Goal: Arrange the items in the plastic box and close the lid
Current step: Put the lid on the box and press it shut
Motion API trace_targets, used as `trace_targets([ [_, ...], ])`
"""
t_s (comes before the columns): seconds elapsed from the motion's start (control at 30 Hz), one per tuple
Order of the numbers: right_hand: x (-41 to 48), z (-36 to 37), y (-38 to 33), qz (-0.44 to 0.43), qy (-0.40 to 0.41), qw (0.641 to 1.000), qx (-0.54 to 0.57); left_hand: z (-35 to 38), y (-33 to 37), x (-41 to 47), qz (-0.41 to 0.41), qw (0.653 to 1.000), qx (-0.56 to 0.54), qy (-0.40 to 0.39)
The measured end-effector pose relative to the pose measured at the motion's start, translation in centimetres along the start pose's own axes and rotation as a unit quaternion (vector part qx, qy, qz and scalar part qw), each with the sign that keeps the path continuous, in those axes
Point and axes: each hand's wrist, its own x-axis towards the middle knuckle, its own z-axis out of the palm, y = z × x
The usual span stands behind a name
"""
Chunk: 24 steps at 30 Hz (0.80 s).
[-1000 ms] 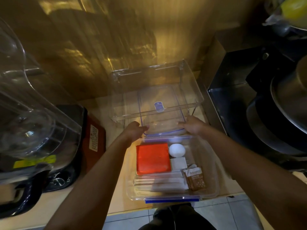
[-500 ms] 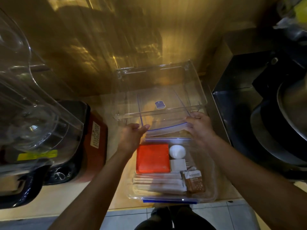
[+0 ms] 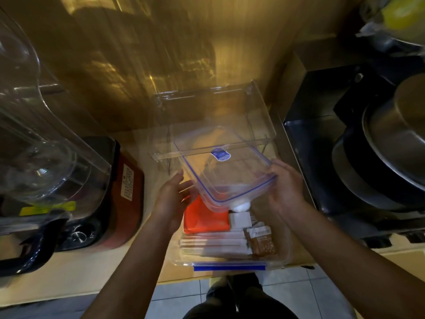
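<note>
A clear plastic box point(image 3: 232, 264) with a blue front clip sits at the counter's front edge. Inside lie an orange packet point(image 3: 205, 218), a white egg point(image 3: 241, 206), a small white block point(image 3: 240, 219), white wrapped sticks point(image 3: 213, 245) and a brown sachet point(image 3: 262, 241). A clear lid with a blue seal point(image 3: 220, 171) hangs tilted over the box's far half. My right hand point(image 3: 285, 187) grips the lid's right edge. My left hand point(image 3: 172, 196) is beside the lid's left corner, fingers spread; whether it touches is unclear.
A clear acrylic rack point(image 3: 213, 125) stands behind the box. A blender with a clear jug point(image 3: 46, 157) and a red-and-black appliance point(image 3: 124, 189) fill the left side. A dark stove with steel pots point(image 3: 391, 143) is at right. Tiled floor lies below.
The lid has come out of the rack toward me and now tilts over the box, hiding part of the egg and orange packet. Both hands moved nearer with it.
</note>
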Motion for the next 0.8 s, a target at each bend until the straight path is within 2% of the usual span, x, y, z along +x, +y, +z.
trace_targets([
  [0.2,-1.0,-3.2,-0.6,0.024,-0.026,0.999,-0.024,-1.8,0.6,1.2,0.003,0.997,-0.075,0.016],
  [0.27,-1.5,-4.0,-1.2,0.027,-0.039,0.998,-0.043,-2.4,1.0,1.3,-0.022,0.995,-0.099,0.007],
  [0.33,-1.8,-4.6,-1.9,0.02,-0.04,0.997,-0.067,-3.1,1.2,1.3,-0.072,0.99,-0.116,-0.035],
  [0.43,-2.0,-5.4,-3.0,0.014,-0.065,0.993,-0.094,-3.9,1.0,0.7,-0.11,0.988,-0.013,-0.107],
  [0.53,-2.1,-5.6,-3.2,0.001,-0.076,0.994,-0.079,-4.1,0.4,-0.5,-0.05,0.99,0.089,-0.096],
  [0.6,-2.2,-5.6,-2.8,-0.022,-0.045,0.996,-0.08,-3.9,-0.5,-1.5,0.006,0.994,0.096,-0.046],
  [0.67,-2.7,-5.7,-2.1,-0.046,-0.026,0.99,-0.13,-3.9,-1.9,-2.5,0.057,0.996,0.072,0.014],
  [0.8,-3.6,-6.2,-0.9,-0.056,-0.09,0.972,-0.208,-3.9,-4.6,-4.0,0.175,0.973,0.114,0.103],
])
